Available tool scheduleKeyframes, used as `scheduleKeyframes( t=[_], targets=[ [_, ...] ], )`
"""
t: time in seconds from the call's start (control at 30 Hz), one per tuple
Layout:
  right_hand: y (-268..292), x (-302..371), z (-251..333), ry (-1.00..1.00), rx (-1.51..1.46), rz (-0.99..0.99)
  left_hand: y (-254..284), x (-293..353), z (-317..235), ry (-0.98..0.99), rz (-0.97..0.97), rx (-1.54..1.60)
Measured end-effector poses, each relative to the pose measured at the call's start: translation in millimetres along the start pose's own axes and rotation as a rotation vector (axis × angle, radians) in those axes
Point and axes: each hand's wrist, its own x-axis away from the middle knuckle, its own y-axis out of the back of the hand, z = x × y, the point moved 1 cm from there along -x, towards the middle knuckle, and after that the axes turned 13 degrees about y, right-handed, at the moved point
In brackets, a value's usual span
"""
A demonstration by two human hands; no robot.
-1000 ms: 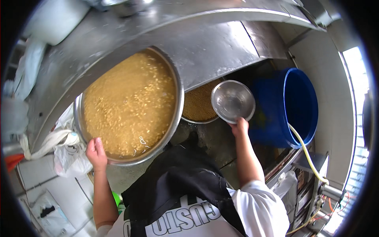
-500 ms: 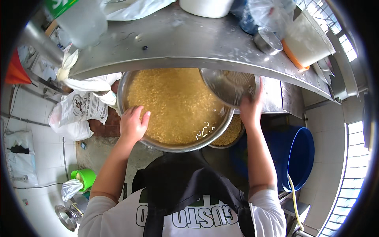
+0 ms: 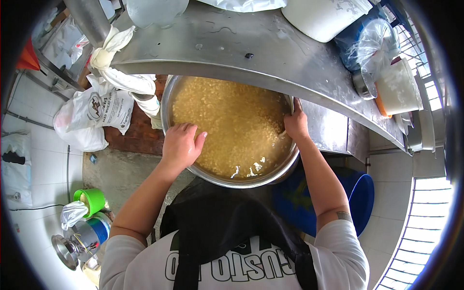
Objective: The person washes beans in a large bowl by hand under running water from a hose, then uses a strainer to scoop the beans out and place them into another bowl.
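A wide metal basin (image 3: 232, 182) stands before me, its far side hidden beneath the metal shelf. Pale yellow grains or beans (image 3: 227, 130) lie in its cloudy, golden water. My left hand (image 3: 182, 146) rests over the basin's left rim, thumb apart from the fingers, with nothing held. At the right rim, my right hand (image 3: 297, 123) is closed around the edge, fingers outside and thumb toward the water. The perforated metal strainer seen earlier does not show.
Overhead, the metal shelf (image 3: 203, 43) carries a white bucket (image 3: 321, 19), a small metal cup (image 3: 364, 83) and a cloudy tub (image 3: 398, 84). A blue barrel (image 3: 360, 198) stands at right. White sacks (image 3: 108, 108) and a green bucket (image 3: 92, 200) are at left.
My right hand has let go of the strainer, which is out of sight, and now grips the basin's rim. My left hand stays at the left rim. The view has shifted.
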Motion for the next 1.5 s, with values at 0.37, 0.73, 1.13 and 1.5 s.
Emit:
scheduleKeyframes(
  t=[0.37, 0.73, 1.13, 1.5],
  targets=[
    [-68.9, 47.0, 2.9, -0.478, -0.563, 0.024, -0.9, -0.5, -0.2, -0.022, -0.039, -0.002],
    [-99.8, 61.3, 11.7, -0.661, -1.19, 0.017, -8.5, 5.6, 6.5, -0.001, -0.084, 0.015],
    [-53.6, 90.0, 53.5, -0.723, -1.584, -0.136, -9.3, 10.4, 8.2, 0.011, -0.221, 0.154],
    [36.5, 166.8, -3.9, -0.66, -1.769, -0.526, -19.2, 11.4, 21.0, 0.057, -0.155, 0.132]
  ],
)
